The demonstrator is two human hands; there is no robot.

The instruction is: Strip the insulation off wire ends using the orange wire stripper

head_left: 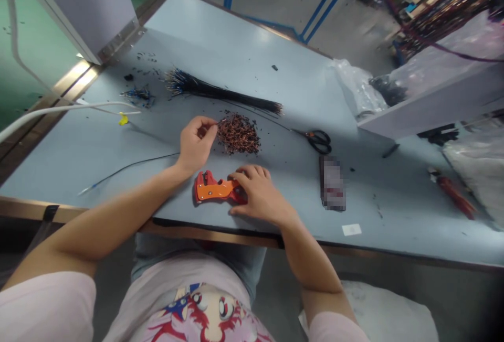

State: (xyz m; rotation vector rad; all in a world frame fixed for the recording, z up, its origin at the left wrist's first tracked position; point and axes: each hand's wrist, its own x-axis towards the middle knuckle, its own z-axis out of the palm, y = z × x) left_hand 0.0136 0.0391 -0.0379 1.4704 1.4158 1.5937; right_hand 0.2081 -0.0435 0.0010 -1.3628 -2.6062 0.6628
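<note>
My left hand (196,142) is curled in a pinch at the left edge of a pile of short copper-tipped wire pieces (238,134); what it pinches is too small to make out. A thin black wire (129,166) trails leftward from under that hand across the table. My right hand (258,191) rests on the red handle end of an orange wire stripper (212,189) lying flat near the table's front edge, fingers wrapped over it. A bundle of long black wires (220,92) lies behind the pile.
Black-handled scissors (318,140) lie right of the pile, with a small blurred packet (333,183) in front of them. A white cable (59,111) with a yellow tag runs in from the left. A grey box (429,103), plastic bags and a red tool (452,192) occupy the right.
</note>
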